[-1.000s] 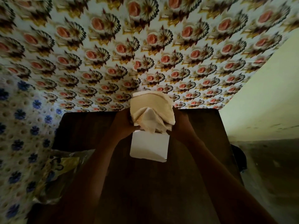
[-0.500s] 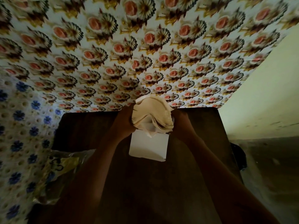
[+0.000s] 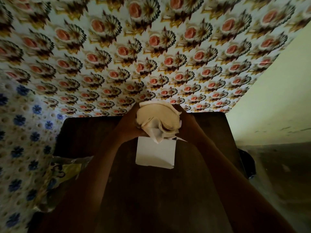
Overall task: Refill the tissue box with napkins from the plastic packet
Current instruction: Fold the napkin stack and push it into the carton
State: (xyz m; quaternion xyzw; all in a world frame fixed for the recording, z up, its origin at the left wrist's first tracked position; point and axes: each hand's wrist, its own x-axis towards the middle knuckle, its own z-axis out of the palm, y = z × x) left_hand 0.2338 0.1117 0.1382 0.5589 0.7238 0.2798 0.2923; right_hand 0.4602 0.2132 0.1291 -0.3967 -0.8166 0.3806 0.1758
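A white tissue box (image 3: 155,153) stands upright on the dark wooden table (image 3: 94,132), near its middle. Right above the box's top, a thick cream stack of napkins (image 3: 156,116) is bent into a curved bundle. My left hand (image 3: 128,122) grips the bundle's left side and my right hand (image 3: 185,123) grips its right side. The bundle's lower folded edges hang at the box's top opening, which the napkins hide. The plastic packet (image 3: 62,174), crumpled and printed yellow and blue, lies at the table's left edge.
A wall with red flower wallpaper (image 3: 151,56) rises just behind the table. Blue flower wallpaper (image 3: 20,132) covers the wall at the left. A plain pale wall (image 3: 277,98) stands at the right, with dark floor (image 3: 277,165) below it.
The napkin stack has been squeezed from a flatter block into a tighter curved bundle and has come lower toward the box's top. Both hands stayed on its sides.
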